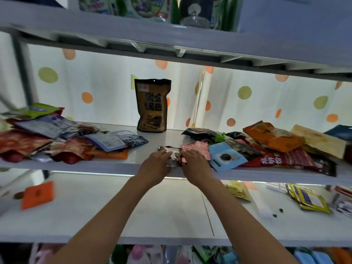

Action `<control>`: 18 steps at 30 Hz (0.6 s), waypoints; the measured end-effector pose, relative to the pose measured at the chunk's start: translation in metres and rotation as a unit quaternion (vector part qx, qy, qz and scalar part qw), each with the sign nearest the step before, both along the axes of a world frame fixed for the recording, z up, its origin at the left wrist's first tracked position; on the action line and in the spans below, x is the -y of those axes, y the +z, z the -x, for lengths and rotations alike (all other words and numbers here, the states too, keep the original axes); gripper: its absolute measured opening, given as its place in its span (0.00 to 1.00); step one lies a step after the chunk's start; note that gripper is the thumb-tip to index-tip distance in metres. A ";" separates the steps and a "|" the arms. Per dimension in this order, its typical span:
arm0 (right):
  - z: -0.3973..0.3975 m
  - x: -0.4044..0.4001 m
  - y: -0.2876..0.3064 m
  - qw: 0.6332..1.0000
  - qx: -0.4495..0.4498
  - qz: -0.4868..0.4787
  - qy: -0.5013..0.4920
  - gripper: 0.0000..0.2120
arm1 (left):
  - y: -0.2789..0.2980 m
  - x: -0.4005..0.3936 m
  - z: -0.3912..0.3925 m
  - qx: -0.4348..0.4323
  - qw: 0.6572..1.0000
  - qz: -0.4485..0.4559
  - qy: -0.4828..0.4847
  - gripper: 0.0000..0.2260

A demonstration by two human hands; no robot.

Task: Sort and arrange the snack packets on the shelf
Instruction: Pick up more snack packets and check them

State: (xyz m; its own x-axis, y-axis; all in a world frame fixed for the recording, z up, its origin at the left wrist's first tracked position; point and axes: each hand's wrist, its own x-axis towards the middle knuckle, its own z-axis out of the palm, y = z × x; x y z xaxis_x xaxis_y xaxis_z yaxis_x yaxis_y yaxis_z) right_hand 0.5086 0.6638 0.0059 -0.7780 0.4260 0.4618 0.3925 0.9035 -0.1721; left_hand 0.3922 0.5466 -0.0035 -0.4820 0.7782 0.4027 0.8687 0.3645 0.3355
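Two hands meet at the front edge of the middle shelf [144,162], both on one small crinkled packet [172,154] printed in dark brown and pale pink. The left hand [155,165] has its fingers curled over the packet's left side, and the right hand [195,162] curls over its right side, so each holds an end of the same packet; how firmly is hard to tell through the blur. A pink packet [198,147] lies just behind the right hand, touching or nearly touching it. To the left a loose heap of red, grey and blue packets [57,140] sprawls across the shelf, and to the right another heap [266,147] holds black, orange, blue and red ones, overlapping at all angles. One brown pouch [152,105] stands upright at the back, between the two heaps and apart from both. The held packet looks light, thin and soft, likely foil or film that creases and slips, so I judge it best taken by its flat sealed edges, where the material is stiffest, rather than squeezed across the filled middle, which might crush what is inside. Sorting appears barely begun, since most packets lie unsorted. On the lower shelf [133,206] sit an orange packet [38,195] and some yellow ones [308,201].
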 end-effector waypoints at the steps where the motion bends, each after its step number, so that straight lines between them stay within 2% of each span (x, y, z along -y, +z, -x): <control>1: 0.002 -0.001 -0.004 1.000 0.016 -0.003 -0.009 0.20 | -0.003 -0.002 0.000 -0.004 1.000 0.002 -0.002 0.25; 6: 0.004 -0.003 -0.026 0.999 0.022 -0.006 -0.029 0.23 | -0.015 -0.009 0.002 0.022 0.998 -0.052 -0.003 0.23; 9: 0.001 -0.004 -0.029 1.000 0.007 0.024 -0.017 0.23 | -0.016 -0.012 0.004 0.006 0.999 -0.053 0.003 0.21; 13: -0.004 -0.002 -0.024 0.998 0.002 0.070 -0.008 0.22 | -0.014 -0.014 0.003 -0.029 0.997 -0.061 0.028 0.14; 18: -0.005 0.003 -0.018 0.994 0.030 0.107 -0.012 0.21 | -0.018 -0.007 -0.004 -0.014 0.993 -0.115 0.037 0.10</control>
State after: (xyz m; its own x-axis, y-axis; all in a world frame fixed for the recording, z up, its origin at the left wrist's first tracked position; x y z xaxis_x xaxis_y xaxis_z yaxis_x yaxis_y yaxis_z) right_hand 0.5140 0.6610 -0.0117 -0.7894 0.5287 0.3120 0.4292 0.8387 -0.3352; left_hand 0.3966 0.5541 -0.0219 -0.5206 0.6273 0.5792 0.8525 0.3446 0.3930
